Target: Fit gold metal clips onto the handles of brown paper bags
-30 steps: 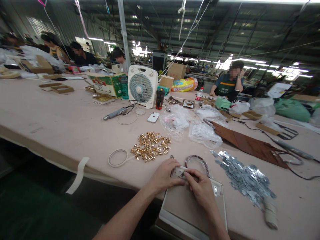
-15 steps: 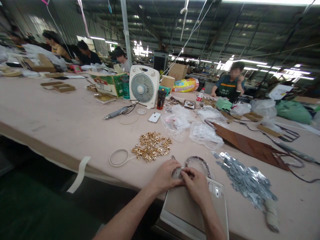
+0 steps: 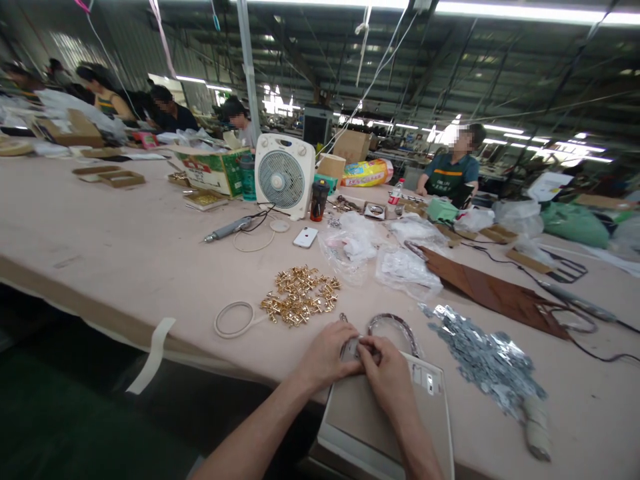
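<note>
My left hand and my right hand meet over the top edge of a beige handbag lying at the table's near edge. Both pinch a small silver metal fitting on the bag between their fingertips. The bag's patterned handle arches just beyond my fingers. A heap of gold metal clasps lies a little farther out, to the left. A spread of silver metal plates lies to the right of the bag.
A white tape ring sits left of the gold heap. Farther back are a phone, plastic bags, a brown leather piece, a white fan and an electric screwdriver. Other people sit at the table's far side.
My hands have drawn closer together on the silver fitting, the right fingers now overlapping it. The view has shifted slightly.
</note>
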The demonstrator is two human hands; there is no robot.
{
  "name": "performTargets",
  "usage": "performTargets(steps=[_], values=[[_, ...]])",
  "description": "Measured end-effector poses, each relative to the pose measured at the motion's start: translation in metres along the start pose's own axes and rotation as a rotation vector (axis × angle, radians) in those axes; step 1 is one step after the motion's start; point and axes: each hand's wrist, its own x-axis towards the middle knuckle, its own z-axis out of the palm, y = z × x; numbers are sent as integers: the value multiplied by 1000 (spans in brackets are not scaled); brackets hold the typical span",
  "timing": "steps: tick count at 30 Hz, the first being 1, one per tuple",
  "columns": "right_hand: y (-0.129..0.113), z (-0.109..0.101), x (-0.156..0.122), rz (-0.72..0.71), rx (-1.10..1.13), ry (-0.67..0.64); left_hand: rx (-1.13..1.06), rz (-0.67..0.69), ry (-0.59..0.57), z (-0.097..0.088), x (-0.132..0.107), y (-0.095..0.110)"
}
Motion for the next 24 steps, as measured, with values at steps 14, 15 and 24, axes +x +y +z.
performTargets(steps=[14, 15, 24], values=[[0, -3, -5, -31, 17, -31, -6, 2, -3, 0, 0, 2], [0, -4, -4, -27, 16, -35, -6, 6, -7, 0, 0, 2], [-3, -7, -3, -44, -26, -60, -2, 1, -13, 0, -1, -1]])
